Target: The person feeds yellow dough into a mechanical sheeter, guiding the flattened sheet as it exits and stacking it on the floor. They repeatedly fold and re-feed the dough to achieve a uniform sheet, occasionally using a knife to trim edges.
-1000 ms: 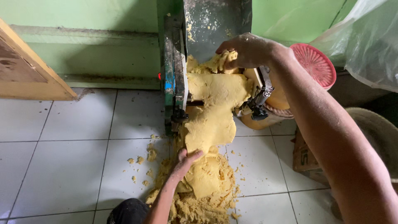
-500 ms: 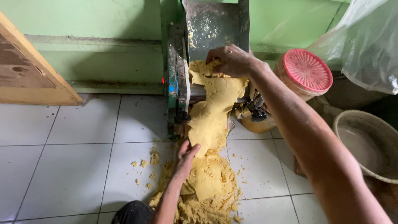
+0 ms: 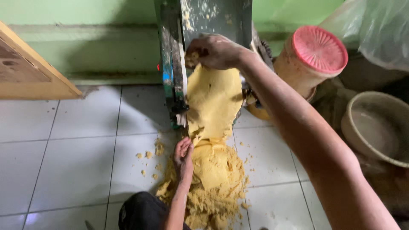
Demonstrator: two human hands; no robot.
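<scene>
Yellow dough sheet [image 3: 213, 102] between hands; machine [image 3: 204, 25] behind, jar [image 3: 315, 55] beside.

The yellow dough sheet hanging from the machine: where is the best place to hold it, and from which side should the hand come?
Probably at its top edge, from above, where the right hand already pinches the dough sheet against the machine. The sheet hangs limp, wide and thin, so it may tear lower down. The left hand can support the bottom from the left, where it meets the dough pile on the tiled floor.
</scene>
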